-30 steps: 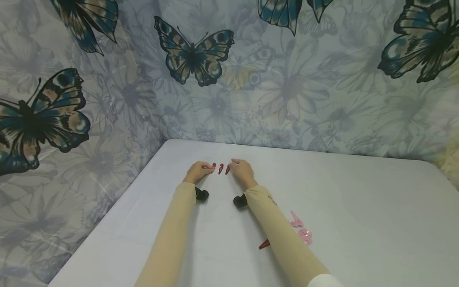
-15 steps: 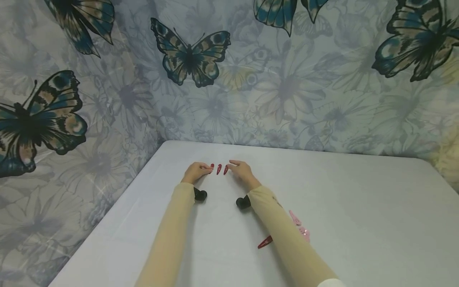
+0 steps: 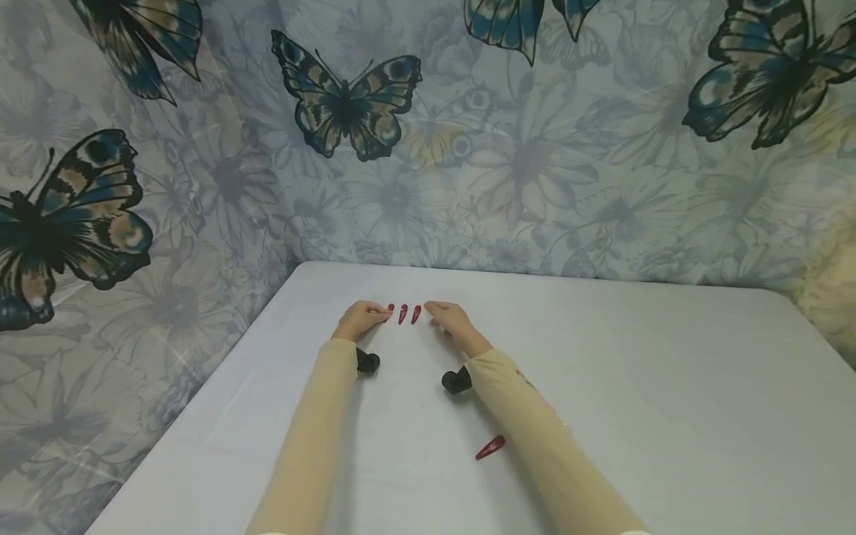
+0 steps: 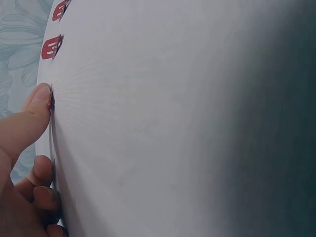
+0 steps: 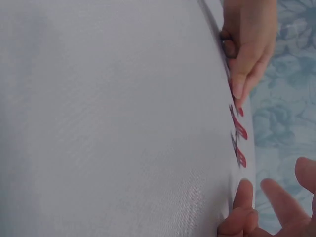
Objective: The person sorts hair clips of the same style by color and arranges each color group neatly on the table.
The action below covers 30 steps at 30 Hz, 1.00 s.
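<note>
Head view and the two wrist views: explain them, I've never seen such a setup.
There's no machine here, only a person working bare-handed. The wide picture comes from a camera on the head; the other two come from the wrists, probably the black gadgets by the cuffs. On the white table, near its far edge, is a row of three red clips; another red clip lies nearer the person, beside the right sleeve. The left hand has its grip on the row's leftmost clip. The right hand is just right of the row, with nothing visible in it.
</note>
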Each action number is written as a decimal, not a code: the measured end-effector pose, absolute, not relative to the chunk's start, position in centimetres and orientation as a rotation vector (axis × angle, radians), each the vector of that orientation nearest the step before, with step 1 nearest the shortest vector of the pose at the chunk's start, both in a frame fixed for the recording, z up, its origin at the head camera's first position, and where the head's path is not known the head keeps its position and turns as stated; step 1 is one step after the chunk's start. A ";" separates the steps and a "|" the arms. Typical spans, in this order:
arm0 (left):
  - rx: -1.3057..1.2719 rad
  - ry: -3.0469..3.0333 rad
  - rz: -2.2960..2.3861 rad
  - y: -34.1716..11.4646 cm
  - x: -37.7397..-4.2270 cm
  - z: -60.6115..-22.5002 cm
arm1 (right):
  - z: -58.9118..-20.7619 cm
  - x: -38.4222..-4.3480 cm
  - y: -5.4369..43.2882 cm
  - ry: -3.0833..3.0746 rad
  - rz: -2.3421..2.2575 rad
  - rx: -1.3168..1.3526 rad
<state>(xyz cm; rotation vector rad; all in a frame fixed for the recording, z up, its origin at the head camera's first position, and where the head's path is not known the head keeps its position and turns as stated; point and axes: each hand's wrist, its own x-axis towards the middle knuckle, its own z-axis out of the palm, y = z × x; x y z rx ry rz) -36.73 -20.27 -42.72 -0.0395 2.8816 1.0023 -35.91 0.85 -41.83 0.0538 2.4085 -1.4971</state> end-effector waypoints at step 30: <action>-0.033 2.878 0.991 -20.3 -36.7 -42.8 | -37.0 -31.2 6.5 2.437 -1.651 -0.339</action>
